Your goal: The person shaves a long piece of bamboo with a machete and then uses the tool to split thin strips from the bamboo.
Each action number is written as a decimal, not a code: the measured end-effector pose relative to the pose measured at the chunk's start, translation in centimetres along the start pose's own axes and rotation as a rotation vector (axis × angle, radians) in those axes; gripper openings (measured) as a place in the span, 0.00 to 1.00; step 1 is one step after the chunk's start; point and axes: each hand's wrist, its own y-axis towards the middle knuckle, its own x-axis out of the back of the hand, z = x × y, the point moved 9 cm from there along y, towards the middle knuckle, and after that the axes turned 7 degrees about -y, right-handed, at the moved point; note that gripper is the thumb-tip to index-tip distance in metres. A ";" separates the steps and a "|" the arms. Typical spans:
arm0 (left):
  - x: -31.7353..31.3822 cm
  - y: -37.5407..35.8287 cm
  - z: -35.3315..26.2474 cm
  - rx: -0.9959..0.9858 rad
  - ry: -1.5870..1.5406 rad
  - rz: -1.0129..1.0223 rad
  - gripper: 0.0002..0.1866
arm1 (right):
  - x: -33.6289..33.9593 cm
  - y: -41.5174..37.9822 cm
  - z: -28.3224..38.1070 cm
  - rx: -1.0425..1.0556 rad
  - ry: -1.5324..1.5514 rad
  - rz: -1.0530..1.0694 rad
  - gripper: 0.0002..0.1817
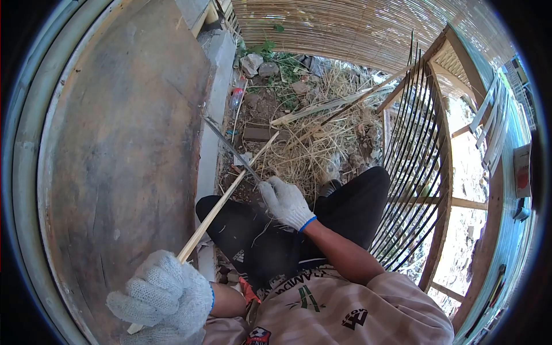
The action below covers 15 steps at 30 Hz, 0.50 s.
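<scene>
My left hand (164,290), in a white knitted glove, is closed around the lower part of a long pale bamboo strip (210,218). The strip slants up and away to the right across my knee. My right hand (286,202), in a white glove with a blue cuff, grips a knife (233,148). Its handle is hidden in my fingers. The narrow grey blade points up and left, crossing the strip near its far end. Thin shavings (264,230) lie on my black trousers. More grey knitted fabric shows under my left hand, partly out of view.
A worn wooden board (132,144) stands along my left. Ahead, dry straw-like shavings (322,138), stones (251,64) and a plastic bottle (236,96) lie on the ground. At right is a wooden frame (445,149) with dark rods (414,144). A reed screen (328,26) closes the back.
</scene>
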 end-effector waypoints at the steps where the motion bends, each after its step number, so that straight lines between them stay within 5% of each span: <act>1: 0.4 -0.1 0.0 0.008 0.001 0.033 0.29 | 0.3 0.3 -0.2 0.007 -0.055 -0.043 0.24; 5: 0.1 -0.9 -1.0 0.039 0.012 0.159 0.29 | -0.1 1.6 -1.6 -0.062 0.020 0.003 0.26; 15: -5.6 3.9 0.8 -0.147 0.069 0.014 0.25 | -1.0 4.9 -5.4 -0.077 -0.096 -0.047 0.29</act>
